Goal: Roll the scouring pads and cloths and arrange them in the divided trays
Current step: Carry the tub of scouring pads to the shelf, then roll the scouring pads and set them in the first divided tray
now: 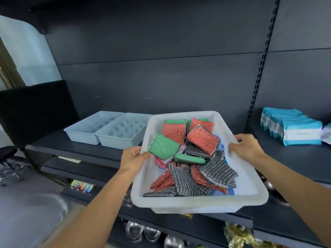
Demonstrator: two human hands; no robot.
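Observation:
A white plastic tub (197,203) is held in front of a dark shelf, tilted slightly toward me. It is full of scouring pads (203,140) in red, green and black-silver mesh, with bits of blue and pink cloth (161,163) under them. My left hand (133,159) grips the tub's left rim and my right hand (246,146) grips its right rim. Two pale blue divided trays (123,133) stand side by side on the shelf to the left, behind the tub; their compartments look empty.
The dark shelf (71,145) runs left to right with a dark back panel. A stack of blue-and-white packets (293,129) sits on the shelf at the right. Lower shelves hold shiny metal bowls (141,231) and small colourful items (82,185).

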